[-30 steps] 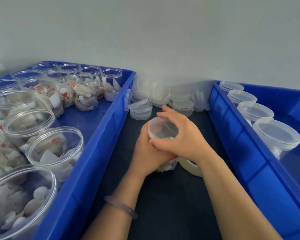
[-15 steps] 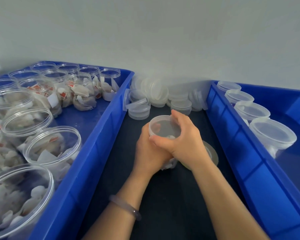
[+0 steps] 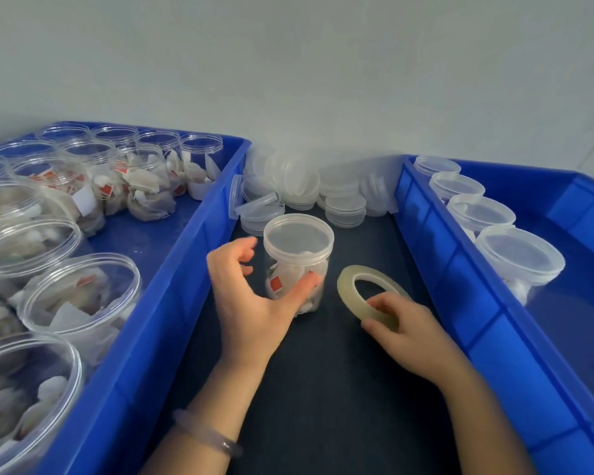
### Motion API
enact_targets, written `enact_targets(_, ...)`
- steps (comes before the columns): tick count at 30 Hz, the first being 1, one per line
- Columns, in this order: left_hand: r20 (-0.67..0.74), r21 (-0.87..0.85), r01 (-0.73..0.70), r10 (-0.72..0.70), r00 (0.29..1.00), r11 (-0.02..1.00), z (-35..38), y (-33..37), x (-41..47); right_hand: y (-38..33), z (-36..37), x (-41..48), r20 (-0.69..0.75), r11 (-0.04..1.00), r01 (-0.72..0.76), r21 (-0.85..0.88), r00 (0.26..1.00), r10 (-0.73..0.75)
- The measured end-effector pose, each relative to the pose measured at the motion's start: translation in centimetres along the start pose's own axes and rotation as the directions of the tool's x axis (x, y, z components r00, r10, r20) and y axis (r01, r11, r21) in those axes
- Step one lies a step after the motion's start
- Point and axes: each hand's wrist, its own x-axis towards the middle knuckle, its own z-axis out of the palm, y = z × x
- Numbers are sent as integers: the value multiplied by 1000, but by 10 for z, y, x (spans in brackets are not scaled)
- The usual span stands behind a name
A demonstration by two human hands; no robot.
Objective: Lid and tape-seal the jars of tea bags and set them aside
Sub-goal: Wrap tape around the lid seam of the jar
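Observation:
A clear jar of tea bags [image 3: 297,265] stands upright on the dark table between two blue bins, its translucent lid [image 3: 298,238] on top. My left hand [image 3: 251,303] is spread around the jar's left and front side, thumb against the front wall, fingers apart. A roll of clear tape [image 3: 367,293] is tilted up off the table just right of the jar. My right hand [image 3: 405,332] pinches the roll's near edge.
The left blue bin [image 3: 172,303] holds several open jars of tea bags [image 3: 79,296]. The right blue bin [image 3: 460,303] holds several lidded jars [image 3: 518,255]. Loose lids [image 3: 299,186] are piled against the wall behind the jar.
My right hand has left the jar's lid and moved right onto the tape roll, lifting its edge. My left hand has loosened from a full grip to spread fingers.

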Motion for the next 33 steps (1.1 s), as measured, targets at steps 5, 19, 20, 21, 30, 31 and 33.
enact_targets(5, 468, -46, -57, 72, 881, 997, 8, 25, -25, -16, -10, -20, -51, 871, 239, 429, 969, -241)
enact_targets(19, 326, -211, 84, -11, 945, 974, 11, 21, -29, -19, -5, -24, -59, 872, 275, 405, 960, -275)
enact_targets(20, 317, -178, 41, 18, 948, 983, 11, 20, -29, -19, -5, -24, -58, 877, 278, 392, 959, -278)
enact_targets(21, 305, -140, -8, 50, 951, 990, 11, 19, -28, -19, -5, -24, -53, 882, 278, 379, 959, -280)
enact_targets(30, 414, 125, -138, 74, 907, 983, 13, 20, -28, -22, 0, -23, -96, 902, 280, 328, 960, -263)
enact_targets(31, 472, 103, -111, 50, 880, 988, 11, 20, -27, -22, 0, -22, -97, 905, 272, 327, 962, -254)
enact_targets(33, 565, 30, -47, 22, 825, 998, 7, 21, -27, -20, 2, -21, -111, 913, 252, 321, 967, -228)
